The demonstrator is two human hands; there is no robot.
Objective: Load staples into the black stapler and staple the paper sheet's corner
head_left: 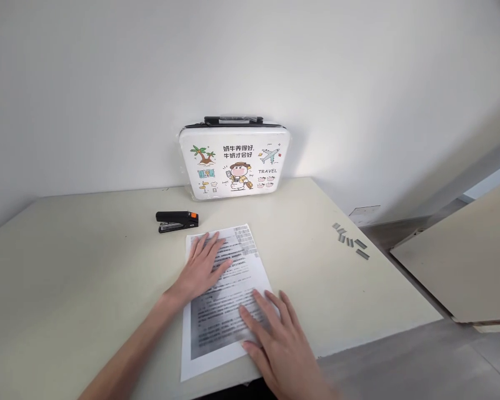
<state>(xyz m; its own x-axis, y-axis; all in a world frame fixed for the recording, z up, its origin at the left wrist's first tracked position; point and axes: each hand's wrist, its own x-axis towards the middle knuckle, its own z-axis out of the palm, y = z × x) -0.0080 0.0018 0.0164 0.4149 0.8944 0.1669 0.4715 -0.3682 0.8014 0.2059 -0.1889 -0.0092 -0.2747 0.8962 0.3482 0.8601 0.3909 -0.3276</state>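
Note:
Printed paper (220, 311) lies on the table in front of me, a single sheet or a stack, I cannot tell which. My left hand (202, 266) rests flat on its upper left part with the fingers spread. Over the lower right edge of the paper lies my right hand (277, 333), its fingers stretched out and apart. Neither hand grips anything. A black stapler (177, 220) with an orange end stands just beyond the paper's top left corner, touched by neither hand. Parts of the printed text are hidden under my fingers.
A white carrying case (237, 161) with cartoon prints and a black handle leans against the wall (108, 94). Several short grey staple strips (350, 242) lie scattered near the right edge of the pale table (87, 278). Beyond that edge is a pale panel (462, 261) above the grey floor.

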